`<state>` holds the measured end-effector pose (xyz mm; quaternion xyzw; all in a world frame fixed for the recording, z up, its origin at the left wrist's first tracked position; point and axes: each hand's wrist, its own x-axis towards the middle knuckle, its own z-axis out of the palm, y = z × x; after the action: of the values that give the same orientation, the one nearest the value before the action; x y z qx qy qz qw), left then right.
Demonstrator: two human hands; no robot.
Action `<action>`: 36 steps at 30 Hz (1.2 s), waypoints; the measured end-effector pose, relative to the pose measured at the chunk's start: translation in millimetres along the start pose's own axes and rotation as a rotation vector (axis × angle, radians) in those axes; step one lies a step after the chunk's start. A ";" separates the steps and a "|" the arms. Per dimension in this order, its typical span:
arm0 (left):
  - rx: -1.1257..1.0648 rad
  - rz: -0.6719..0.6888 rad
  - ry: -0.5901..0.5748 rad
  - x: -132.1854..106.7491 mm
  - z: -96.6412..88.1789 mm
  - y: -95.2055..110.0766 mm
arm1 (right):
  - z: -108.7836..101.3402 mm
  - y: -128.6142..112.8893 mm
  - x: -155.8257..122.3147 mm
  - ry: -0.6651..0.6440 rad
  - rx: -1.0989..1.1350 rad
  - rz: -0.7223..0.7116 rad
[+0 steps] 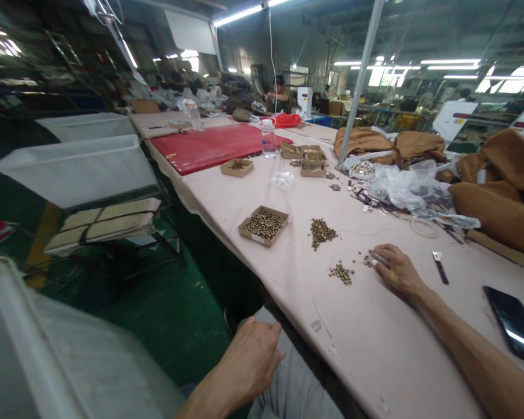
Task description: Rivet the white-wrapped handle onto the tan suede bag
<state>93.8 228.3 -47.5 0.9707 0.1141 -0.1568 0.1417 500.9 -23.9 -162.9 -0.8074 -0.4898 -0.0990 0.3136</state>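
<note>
My right hand point(393, 270) rests on the table with its fingers bent and drawn together, the tips on a few small bronze-coloured domed metal studs point(367, 262). White wrapping covers part of one finger. Just left of those fingers lies a small group of studs point(341, 272), and behind it a larger pile point(321, 233). A shallow cardboard box point(258, 237) full of similar studs stands farther left. My left hand point(254, 354) is over my lap, below the table edge. Its fingers are loosely bent, thumb apart, and no object shows in it; the palm is hidden.
A phone point(515, 323) and a small dark-handled tool point(440, 267) lie at right. Beyond are small boxes point(313, 169), a clear bottle point(269, 139), a red board point(209, 145), plastic bags point(413, 186) and brown material point(498, 215). White bins point(82, 169) stand left; another person point(280, 96) sits far back.
</note>
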 end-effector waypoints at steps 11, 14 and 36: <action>0.000 -0.026 -0.035 0.0 -4.7 1.5 | 5.4 -34.1 -16.3 0.014 0.009 -0.018; -0.005 -0.005 -0.009 0.4 -2.6 0.4 | 3.4 -41.8 -23.4 -0.027 -0.040 -0.021; -0.012 -0.019 -0.034 0.7 -5.3 1.6 | 8.4 -51.5 -19.2 -0.142 -0.395 0.068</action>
<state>96.3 228.6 -42.6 0.9659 0.1217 -0.1738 0.1482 446.1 -16.1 -157.4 -0.8742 -0.4541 -0.1253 0.1172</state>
